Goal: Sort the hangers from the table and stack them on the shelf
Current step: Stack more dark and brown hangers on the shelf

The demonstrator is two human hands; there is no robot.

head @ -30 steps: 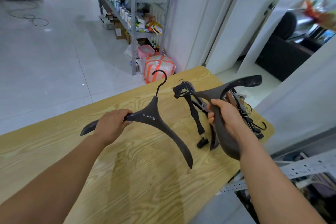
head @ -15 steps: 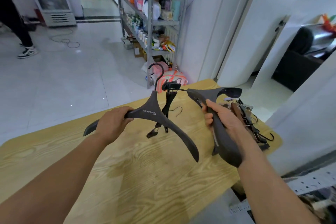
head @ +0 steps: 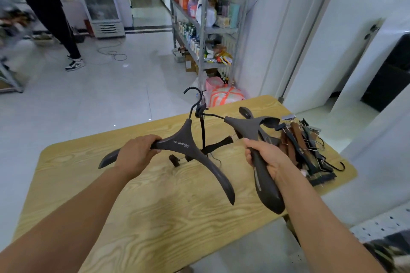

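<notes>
Dark matte broad-shouldered hanger

Wide dark hangers: 2. Black clip hanger: 1. Counter: 1. Pile of clip hangers: number indeterminable.

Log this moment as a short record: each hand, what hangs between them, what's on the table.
left hand: grips one arm of a dark wide-shouldered hanger, over the table
right hand: grips one arm of a second dark hanger
between them: thin black clip hanger dangling, caught near their hooks
on table: pile of mixed hangers near the right edge
background: metal shelf rack with bottles
</notes>
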